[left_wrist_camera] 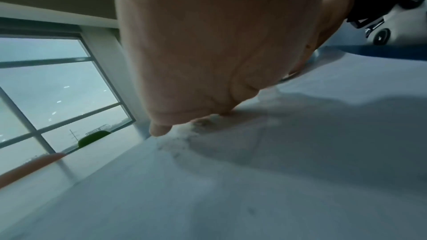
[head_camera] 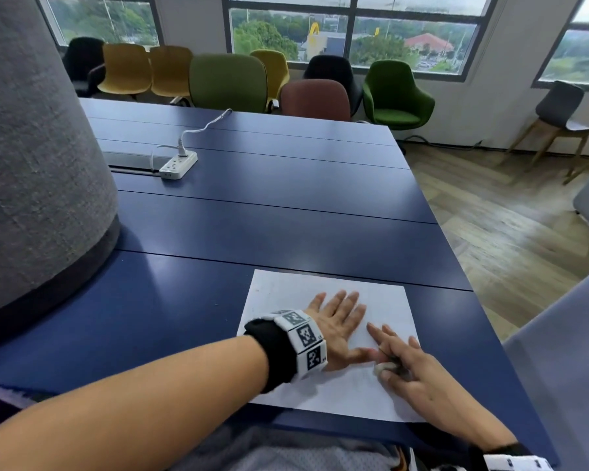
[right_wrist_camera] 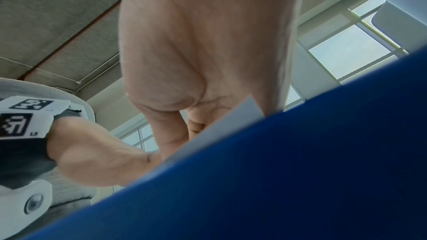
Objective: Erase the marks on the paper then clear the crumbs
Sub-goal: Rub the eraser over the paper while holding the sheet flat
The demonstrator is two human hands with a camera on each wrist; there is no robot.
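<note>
The sheet of paper (head_camera: pixel 330 348) lies flat on the blue table (head_camera: pixel 252 205), near the table's front edge and toward its right side. The paper's right edge stops short of the table's right edge, leaving a strip of bare blue surface between them. Beyond the paper's far edge the tabletop runs open to a white power strip (head_camera: pixel 178 164), well apart at the far left. A large grey fabric-covered column (head_camera: pixel 38 158) stands on the table at the left.

The left hand (head_camera: pixel 337 326) lies flat on the paper, fingers straight and spread, pressing it down. The right hand (head_camera: pixel 412 372) rests on the paper just beside the left thumb, its thumb and curled fingers pinching a small pale eraser (head_camera: pixel 385 368) against the sheet; the index finger points forward.

The paper is white. The left wrist view shows faint grey smudging and fine specks on it (left_wrist_camera: pixel 175 145) near the fingertips.
</note>
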